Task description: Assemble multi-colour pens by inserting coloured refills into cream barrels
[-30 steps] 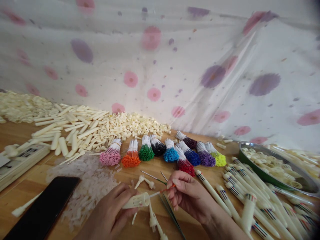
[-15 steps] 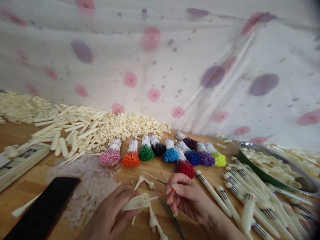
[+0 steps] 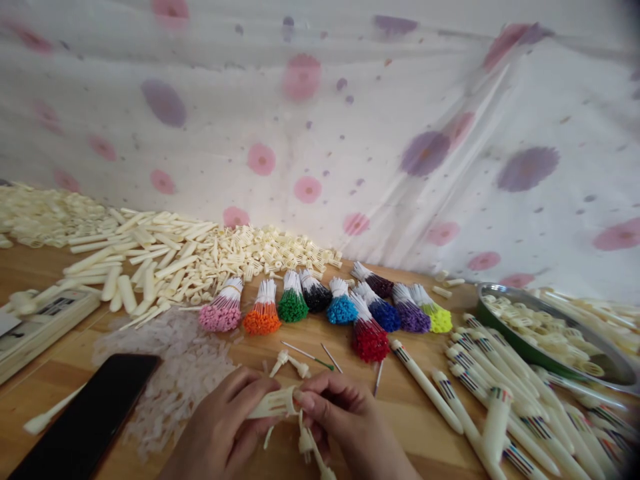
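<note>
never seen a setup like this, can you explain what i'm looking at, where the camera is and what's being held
There's no machine here: these are a person's two bare hands. Every picture comes from one camera worn on the head, looking forward and down.

The left hand holds a cream slotted pen part. The right hand has its fingertips at the open end; whether they pinch something small is hidden.

On the wooden table are colour-sorted bundles of pen refills, a heap of translucent plastic pieces, a black phone and cream multicolour pens. Cream plastic tubes are piled further back, and a green-sided tray holds more pieces. Behind hangs a spotted sheet.
</note>
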Demonstrator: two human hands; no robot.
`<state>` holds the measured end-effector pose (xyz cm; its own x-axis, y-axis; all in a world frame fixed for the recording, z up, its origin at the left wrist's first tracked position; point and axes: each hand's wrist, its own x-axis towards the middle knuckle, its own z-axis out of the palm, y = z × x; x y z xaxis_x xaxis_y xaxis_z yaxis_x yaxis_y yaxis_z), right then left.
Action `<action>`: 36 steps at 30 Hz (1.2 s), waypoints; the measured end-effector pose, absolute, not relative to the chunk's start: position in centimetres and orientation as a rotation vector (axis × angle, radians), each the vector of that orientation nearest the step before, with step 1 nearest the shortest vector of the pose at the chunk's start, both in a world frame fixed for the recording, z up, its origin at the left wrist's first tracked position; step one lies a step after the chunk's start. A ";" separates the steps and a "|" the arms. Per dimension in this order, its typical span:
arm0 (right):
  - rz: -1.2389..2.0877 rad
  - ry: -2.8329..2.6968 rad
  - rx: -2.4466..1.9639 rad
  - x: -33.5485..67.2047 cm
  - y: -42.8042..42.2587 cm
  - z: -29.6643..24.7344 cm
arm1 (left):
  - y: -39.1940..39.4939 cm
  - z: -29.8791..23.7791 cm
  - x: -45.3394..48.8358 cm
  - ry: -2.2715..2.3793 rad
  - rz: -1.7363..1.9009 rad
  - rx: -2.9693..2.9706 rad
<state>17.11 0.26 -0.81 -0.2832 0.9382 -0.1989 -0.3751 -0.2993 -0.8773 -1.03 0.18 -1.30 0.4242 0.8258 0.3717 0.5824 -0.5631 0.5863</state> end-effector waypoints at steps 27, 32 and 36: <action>1.351 -1.561 -1.170 18.3 -0.4 1.6 | 0.2 -0.7 -1.1 1.291 1.077 2.752; 1.883 -1.020 -1.182 18.0 -0.3 1.8 | 0.2 -0.1 -0.9 1.309 1.143 2.823; 1.943 -0.848 -1.219 18.0 -0.4 2.2 | 0.1 -0.1 -0.8 1.303 1.151 2.859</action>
<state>18.04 -0.35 2.25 -0.3284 0.8149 -0.4776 -0.2042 -0.5549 -0.8064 -0.77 0.10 -0.10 0.4656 0.5886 0.6609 0.7285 -0.6789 0.0914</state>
